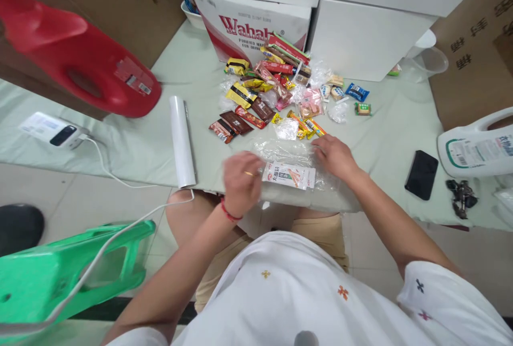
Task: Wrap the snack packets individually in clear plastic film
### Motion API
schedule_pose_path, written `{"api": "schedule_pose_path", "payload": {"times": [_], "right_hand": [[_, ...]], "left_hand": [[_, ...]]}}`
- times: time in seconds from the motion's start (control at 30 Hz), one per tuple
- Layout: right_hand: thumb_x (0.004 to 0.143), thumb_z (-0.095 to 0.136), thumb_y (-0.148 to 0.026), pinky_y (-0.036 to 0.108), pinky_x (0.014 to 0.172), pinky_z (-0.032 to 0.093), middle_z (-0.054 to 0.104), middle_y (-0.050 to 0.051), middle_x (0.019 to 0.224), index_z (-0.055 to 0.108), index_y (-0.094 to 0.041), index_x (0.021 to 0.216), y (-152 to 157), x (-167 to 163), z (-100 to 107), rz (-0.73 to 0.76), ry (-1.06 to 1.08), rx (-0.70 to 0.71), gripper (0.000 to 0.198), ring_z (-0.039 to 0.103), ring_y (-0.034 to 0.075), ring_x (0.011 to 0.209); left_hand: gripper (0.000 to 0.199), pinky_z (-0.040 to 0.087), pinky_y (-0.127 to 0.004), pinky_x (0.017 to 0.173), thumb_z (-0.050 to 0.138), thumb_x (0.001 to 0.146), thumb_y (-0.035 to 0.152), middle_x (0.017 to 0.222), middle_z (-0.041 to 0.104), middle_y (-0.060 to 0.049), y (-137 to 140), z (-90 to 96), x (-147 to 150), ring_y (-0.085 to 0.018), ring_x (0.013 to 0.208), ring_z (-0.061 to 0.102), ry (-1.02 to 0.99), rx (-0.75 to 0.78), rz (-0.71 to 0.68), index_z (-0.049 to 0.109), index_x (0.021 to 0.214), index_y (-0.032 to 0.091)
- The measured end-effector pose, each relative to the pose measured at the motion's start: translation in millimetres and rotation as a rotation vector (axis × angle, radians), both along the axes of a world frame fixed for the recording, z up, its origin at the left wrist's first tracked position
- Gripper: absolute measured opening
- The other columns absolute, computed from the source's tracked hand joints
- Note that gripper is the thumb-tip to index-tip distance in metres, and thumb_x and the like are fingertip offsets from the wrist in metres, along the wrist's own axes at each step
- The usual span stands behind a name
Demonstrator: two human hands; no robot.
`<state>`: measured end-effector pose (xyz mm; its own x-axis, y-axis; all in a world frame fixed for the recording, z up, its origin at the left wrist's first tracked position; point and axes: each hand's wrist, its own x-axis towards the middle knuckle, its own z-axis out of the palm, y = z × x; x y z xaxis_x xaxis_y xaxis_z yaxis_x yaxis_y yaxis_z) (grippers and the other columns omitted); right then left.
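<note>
A clear plastic bag (pixel 276 149) lies flat near the table's front edge. On it rests a white snack packet (pixel 288 175) printed with sticks. My left hand (pixel 242 183), blurred by motion, is at the packet's left end with its fingers curled in; what they hold is hidden. Fingers of my right hand (pixel 336 158) pinch the upper right edge of the bag. Just beyond lies a heap of wrapped snacks, among them a yellow packet (pixel 241 94), brown packets (pixel 236 122), a red bar (pixel 249 117) and small orange-yellow sticks (pixel 315 127).
White boxes (pixel 256 25) stand behind the heap. On the left are a red jug (pixel 132 89), a white roll (pixel 182 143) and a cabled white device (pixel 52 131). A phone (pixel 421 175), keys (pixel 461 197) and a white detergent bottle (pixel 476 148) lie right. Below left is a green stool (pixel 36 276).
</note>
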<state>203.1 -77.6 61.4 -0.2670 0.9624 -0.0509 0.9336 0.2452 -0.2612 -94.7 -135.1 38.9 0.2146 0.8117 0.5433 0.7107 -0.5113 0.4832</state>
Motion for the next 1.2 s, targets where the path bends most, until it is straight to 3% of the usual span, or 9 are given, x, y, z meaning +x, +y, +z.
{"api": "schedule_pose_path", "payload": {"times": [0.1,0.3,0.47,0.67,0.77,0.83,0.97,1.1,1.2], "right_hand": [[0.094,0.062,-0.031,0.041,0.094,0.045,0.066,0.018,0.128,0.065,-0.016,0.132,20.5,-29.9,-11.1,0.012,-0.055,-0.042,0.041,0.056,0.033,0.117],[0.090,0.060,-0.019,0.030,0.084,0.046,0.071,0.008,0.089,0.073,-0.016,0.094,41.2,-30.3,-9.7,0.153,0.110,-0.179,0.014,0.063,0.021,0.088],[0.093,0.055,-0.022,0.030,0.086,0.049,0.060,0.010,0.143,0.073,-0.020,0.101,-5.7,-19.5,2.6,0.517,0.229,-0.127,0.019,0.067,0.019,0.099],[0.099,0.048,-0.023,0.036,0.086,0.052,0.045,0.007,0.163,0.071,-0.022,0.124,-59.7,-27.3,-20.2,0.648,-0.009,-0.155,0.035,0.067,0.025,0.116],[0.096,0.050,-0.022,0.037,0.084,0.053,0.044,0.006,0.164,0.074,-0.022,0.121,-63.3,-31.7,-22.7,0.638,-0.072,-0.151,0.034,0.069,0.026,0.112],[0.094,0.054,-0.022,0.037,0.080,0.052,0.044,0.006,0.164,0.075,-0.022,0.118,-62.4,-35.0,-19.7,0.628,-0.104,-0.159,0.032,0.070,0.026,0.106],[0.093,0.056,-0.025,0.034,0.076,0.052,0.045,0.007,0.163,0.074,-0.022,0.121,-59.3,-39.0,-13.1,0.633,-0.177,-0.172,0.034,0.071,0.026,0.106],[0.095,0.051,-0.027,0.034,0.074,0.053,0.044,0.008,0.163,0.071,-0.020,0.128,-57.3,-36.4,-12.9,0.663,-0.222,-0.167,0.039,0.070,0.025,0.108],[0.095,0.049,-0.027,0.033,0.072,0.053,0.044,0.007,0.164,0.069,-0.021,0.132,-57.8,-33.5,-15.9,0.650,-0.218,-0.161,0.042,0.069,0.025,0.110]], "left_hand": [[0.043,0.031,-0.051,0.114,0.045,0.099,0.024,0.141,0.067,-0.007,-7.7,-13.6,30.3,-0.027,0.137,0.053,0.261,-0.303,-0.309,0.064,0.136,0.030],[0.045,0.034,-0.052,0.106,0.040,0.102,0.024,0.145,0.065,-0.006,2.4,-27.8,42.8,-0.028,0.134,0.053,0.329,-0.444,-0.213,0.065,0.139,0.029],[0.039,0.038,-0.054,0.103,0.046,0.100,0.025,0.136,0.071,-0.005,1.3,-27.2,41.9,-0.031,0.131,0.053,0.291,-0.446,-0.181,0.071,0.129,0.028],[0.023,0.047,-0.050,0.103,0.052,0.091,0.024,0.099,0.077,-0.004,-4.4,-49.5,11.8,-0.026,0.111,0.060,-0.282,-0.375,0.121,0.073,0.084,0.024],[0.031,0.046,-0.050,0.104,0.038,0.096,0.022,0.117,0.071,-0.009,14.1,-51.7,-12.0,-0.025,0.114,0.060,-0.505,-0.339,0.420,0.067,0.103,0.017],[0.038,0.045,-0.046,0.106,0.034,0.102,0.028,0.136,0.064,-0.012,34.1,-45.9,-18.9,-0.025,0.125,0.057,-0.525,-0.367,0.440,0.058,0.129,0.015],[0.059,0.044,-0.045,0.110,0.065,0.092,0.047,0.125,0.071,-0.009,62.2,-25.0,-12.6,-0.025,0.129,0.059,-0.363,-0.561,0.020,0.052,0.144,0.021],[0.018,0.039,-0.050,0.116,0.066,0.088,0.035,0.096,0.077,-0.007,44.4,-10.0,-25.3,-0.027,0.118,0.063,-0.088,-0.523,-0.365,0.078,0.097,0.024],[0.021,0.029,-0.054,0.123,0.058,0.084,0.021,0.098,0.078,-0.001,10.5,-4.5,-60.3,-0.025,0.119,0.064,0.162,-0.502,-0.510,0.077,0.087,0.029]]}}
